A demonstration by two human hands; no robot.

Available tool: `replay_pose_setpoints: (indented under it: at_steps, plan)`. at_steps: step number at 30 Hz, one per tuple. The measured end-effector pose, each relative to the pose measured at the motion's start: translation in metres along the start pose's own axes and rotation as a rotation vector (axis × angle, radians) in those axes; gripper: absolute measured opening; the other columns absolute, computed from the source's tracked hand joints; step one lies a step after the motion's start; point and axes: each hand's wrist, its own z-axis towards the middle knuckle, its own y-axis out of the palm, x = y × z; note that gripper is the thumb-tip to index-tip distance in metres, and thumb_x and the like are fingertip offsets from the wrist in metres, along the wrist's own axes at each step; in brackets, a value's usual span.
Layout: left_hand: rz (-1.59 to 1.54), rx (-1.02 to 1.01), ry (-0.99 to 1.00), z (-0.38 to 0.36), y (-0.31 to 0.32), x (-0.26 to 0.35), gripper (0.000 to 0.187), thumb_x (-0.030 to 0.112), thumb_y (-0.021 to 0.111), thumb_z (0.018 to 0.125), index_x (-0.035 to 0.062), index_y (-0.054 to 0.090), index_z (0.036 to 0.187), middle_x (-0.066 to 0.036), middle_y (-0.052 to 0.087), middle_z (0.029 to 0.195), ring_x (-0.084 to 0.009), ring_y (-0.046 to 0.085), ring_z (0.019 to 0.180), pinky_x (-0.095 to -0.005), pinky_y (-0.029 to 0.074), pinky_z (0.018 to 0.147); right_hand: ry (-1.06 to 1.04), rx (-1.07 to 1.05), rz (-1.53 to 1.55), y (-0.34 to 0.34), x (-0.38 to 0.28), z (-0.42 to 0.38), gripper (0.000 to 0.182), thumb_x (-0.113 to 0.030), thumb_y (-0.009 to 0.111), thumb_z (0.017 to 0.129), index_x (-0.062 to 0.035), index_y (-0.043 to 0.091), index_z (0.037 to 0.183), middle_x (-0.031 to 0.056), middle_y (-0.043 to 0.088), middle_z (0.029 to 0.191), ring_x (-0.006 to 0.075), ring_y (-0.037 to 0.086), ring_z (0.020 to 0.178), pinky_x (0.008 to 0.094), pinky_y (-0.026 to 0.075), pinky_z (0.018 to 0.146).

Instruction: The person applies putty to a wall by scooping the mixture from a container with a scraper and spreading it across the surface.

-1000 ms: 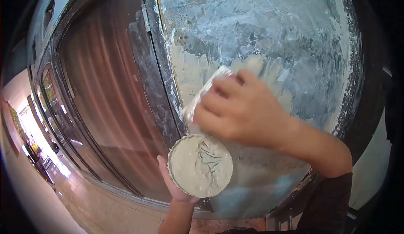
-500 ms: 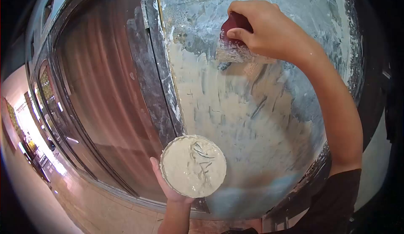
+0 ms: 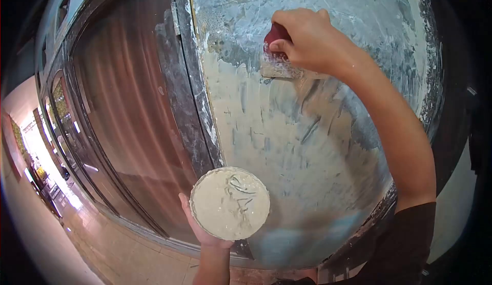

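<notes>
My right hand (image 3: 312,41) grips the dark red handle of a putty knife (image 3: 279,69), its wide blade, smeared with filler, against the wall (image 3: 287,126). Cream filler covers the wall below the blade in streaks, with bluish-grey surface showing above and to the right. Low in the view, my left hand (image 3: 197,228) supports a round tub of putty (image 3: 228,203) from beneath and the left side. The tub looks full of cream paste, with ridges and gouges on its surface. Most of the left hand's fingers are hidden under the tub.
A dark wooden door frame (image 3: 189,80) with a hinge (image 3: 176,18) borders the wall on the left. Beyond it a reddish-brown curtain (image 3: 123,110) hangs behind a glazed panel. Tiled floor (image 3: 118,239) runs along the lower left toward a bright opening.
My right hand and the putty knife have shifted slightly left and down on the wall. The putty tub in my left hand has moved a little left.
</notes>
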Motion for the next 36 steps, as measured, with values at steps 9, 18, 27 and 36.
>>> replay_pose_setpoints:
  at_steps: [9,18,27,36]
  plan:
    - [0.007,0.018,0.024,-0.008,0.005,0.001,0.09,0.078,0.028,0.097,0.0087,0.046,0.152,-0.016,0.049,0.152,-0.0419,0.051,0.134,-0.0661,0.045,0.106,0.018,0.037,0.061,-0.003,0.001,-0.001,0.022,-0.025,0.072,0.093,-0.0067,0.064,0.103,0.0133,0.071,0.1,0.0348,0.064,0.102,0.0512,0.039,0.093]
    - [0.052,-0.097,-0.02,-0.016,0.01,0.002,0.091,0.08,0.028,0.096,0.0106,0.044,0.153,-0.016,0.046,0.154,-0.0442,0.051,0.133,-0.0721,0.045,0.102,0.007,0.164,0.061,-0.002,0.017,0.008,0.024,-0.026,0.072,0.093,-0.0064,0.066,0.105,0.0148,0.073,0.098,0.0388,0.067,0.097,0.0528,0.043,0.086]
    - [0.064,0.027,0.049,-0.015,0.005,0.0,0.09,0.077,0.029,0.098,0.006,0.047,0.15,-0.016,0.051,0.15,-0.0383,0.052,0.133,-0.0561,0.044,0.111,0.01,0.16,0.013,0.005,0.015,0.013,0.026,-0.029,0.072,0.093,-0.006,0.067,0.103,0.0145,0.074,0.097,0.0353,0.069,0.103,0.0553,0.039,0.09]
    - [0.099,0.062,0.096,-0.018,0.003,0.003,0.086,0.074,0.027,0.1,0.0061,0.049,0.149,-0.015,0.054,0.147,-0.0358,0.054,0.131,-0.0523,0.045,0.111,-0.098,0.046,-0.039,0.021,0.004,0.003,0.028,-0.029,0.073,0.093,-0.0062,0.064,0.107,0.0153,0.073,0.1,0.0384,0.066,0.098,0.0541,0.04,0.09]
